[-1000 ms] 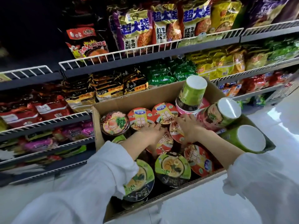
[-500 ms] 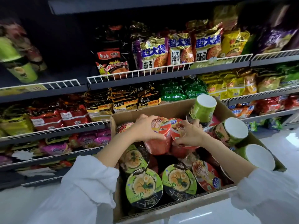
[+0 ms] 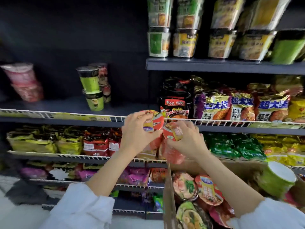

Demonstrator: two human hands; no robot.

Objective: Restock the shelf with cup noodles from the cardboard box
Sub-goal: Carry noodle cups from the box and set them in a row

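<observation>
Dim, motion-blurred, edges warped.

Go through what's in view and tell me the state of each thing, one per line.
Left hand: raised, gripping a red cup.
Right hand: raised, gripping a second red cup.
Cardboard box: open, cups inside.
Green cups: stacked two high, upright on the shelf.
Pink cups: stacked, tilted, blurred.
Green cup in box: base showing.

White long sleeves point(image 3: 85, 207) pushed up, forearms bare.
</observation>
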